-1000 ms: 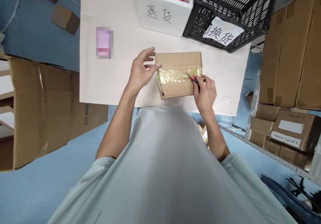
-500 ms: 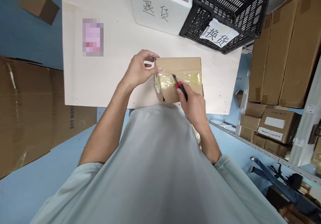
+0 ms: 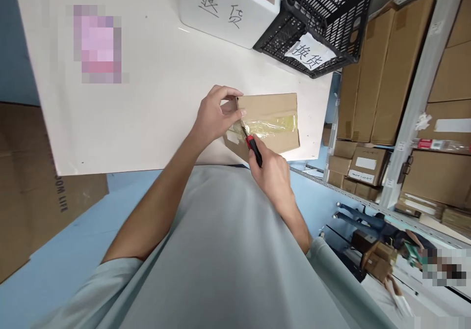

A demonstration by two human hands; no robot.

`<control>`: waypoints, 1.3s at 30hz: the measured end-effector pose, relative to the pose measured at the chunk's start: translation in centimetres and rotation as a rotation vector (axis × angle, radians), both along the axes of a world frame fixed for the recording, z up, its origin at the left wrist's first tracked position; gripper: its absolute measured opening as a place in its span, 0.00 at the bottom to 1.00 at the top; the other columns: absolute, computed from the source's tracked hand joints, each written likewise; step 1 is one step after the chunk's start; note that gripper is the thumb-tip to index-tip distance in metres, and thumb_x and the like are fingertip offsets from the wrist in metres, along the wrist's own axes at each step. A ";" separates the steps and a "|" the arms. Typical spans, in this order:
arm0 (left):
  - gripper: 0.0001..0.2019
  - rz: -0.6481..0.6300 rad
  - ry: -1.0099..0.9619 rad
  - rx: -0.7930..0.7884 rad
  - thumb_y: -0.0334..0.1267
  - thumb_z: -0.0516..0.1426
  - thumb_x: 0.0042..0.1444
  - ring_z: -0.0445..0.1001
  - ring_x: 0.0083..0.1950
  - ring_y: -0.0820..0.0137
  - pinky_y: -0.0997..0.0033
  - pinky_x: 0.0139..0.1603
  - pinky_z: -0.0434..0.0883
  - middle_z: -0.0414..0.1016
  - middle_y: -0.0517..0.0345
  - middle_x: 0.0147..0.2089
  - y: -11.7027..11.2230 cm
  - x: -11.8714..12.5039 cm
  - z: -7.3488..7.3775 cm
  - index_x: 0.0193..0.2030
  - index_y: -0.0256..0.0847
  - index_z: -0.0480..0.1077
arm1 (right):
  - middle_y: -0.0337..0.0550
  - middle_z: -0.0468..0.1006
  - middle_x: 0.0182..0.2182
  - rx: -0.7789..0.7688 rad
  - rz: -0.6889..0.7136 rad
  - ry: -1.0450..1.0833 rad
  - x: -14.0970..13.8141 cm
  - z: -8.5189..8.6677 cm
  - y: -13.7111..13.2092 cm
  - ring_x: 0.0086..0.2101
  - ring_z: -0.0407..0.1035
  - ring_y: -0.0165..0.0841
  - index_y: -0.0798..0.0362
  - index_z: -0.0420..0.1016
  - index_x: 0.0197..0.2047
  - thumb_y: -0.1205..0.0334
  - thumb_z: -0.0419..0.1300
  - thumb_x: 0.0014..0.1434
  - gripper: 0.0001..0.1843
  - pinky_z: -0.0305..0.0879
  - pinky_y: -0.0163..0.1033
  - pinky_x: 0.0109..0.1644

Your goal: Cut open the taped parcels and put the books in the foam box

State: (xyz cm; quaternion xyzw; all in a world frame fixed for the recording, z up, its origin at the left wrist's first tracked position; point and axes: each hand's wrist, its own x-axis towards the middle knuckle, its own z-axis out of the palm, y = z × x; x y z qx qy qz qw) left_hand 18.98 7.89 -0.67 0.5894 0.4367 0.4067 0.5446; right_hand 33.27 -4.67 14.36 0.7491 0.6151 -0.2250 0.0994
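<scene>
A small cardboard box (image 3: 270, 104) lies near the front edge of the white table (image 3: 147, 123), a strip of shiny yellowish tape (image 3: 272, 125) across its top. My left hand (image 3: 217, 110) grips the box's left end, thumb on top and fingers at the far corner. In my right hand (image 3: 270, 169) is a black and red utility knife (image 3: 253, 150). Its blade points away from me and meets the left end of the tape, close to my left thumb. How deep the blade sits cannot be made out.
A white bin (image 3: 224, 12) and a black plastic crate (image 3: 312, 29) with a paper label stand at the table's back. A blurred pink item (image 3: 98, 44) lies at left. Shelves with cartons (image 3: 382, 73) rise at right; another person (image 3: 386, 228) is beyond.
The knife has moved left along the tape to the box's left end. The box has turned slightly, showing more of its left side. My view has shifted, revealing more shelving and another person.
</scene>
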 end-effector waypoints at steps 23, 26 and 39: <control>0.56 -0.392 0.002 0.204 0.62 0.72 0.62 0.40 0.91 0.28 0.21 0.86 0.57 0.48 0.39 0.90 -2.3 0.7 -1.6 0.87 0.47 0.52 | 0.58 0.80 0.58 0.065 -0.234 -0.321 -2.3 -2.2 -2.9 0.43 0.83 0.42 0.50 0.66 0.83 0.56 0.47 0.84 0.31 0.78 0.40 0.43; 0.52 -0.372 0.012 0.197 0.67 0.67 0.65 0.43 0.91 0.31 0.25 0.84 0.62 0.51 0.41 0.89 -1.8 2.1 -1.0 0.87 0.48 0.53 | 0.61 0.79 0.60 0.102 -0.275 -0.272 0.2 -2.4 -3.3 0.48 0.83 0.46 0.51 0.66 0.83 0.56 0.46 0.83 0.31 0.80 0.44 0.48; 0.26 -0.107 0.149 0.305 0.64 0.51 0.80 0.77 0.64 0.53 0.44 0.69 0.77 0.75 0.47 0.58 -2.0 6.5 3.8 0.70 0.56 0.79 | 0.51 0.86 0.47 0.431 -0.548 0.402 9.4 -2.4 -6.1 0.45 0.81 0.43 0.52 0.80 0.64 0.43 0.51 0.80 0.27 0.79 0.47 0.52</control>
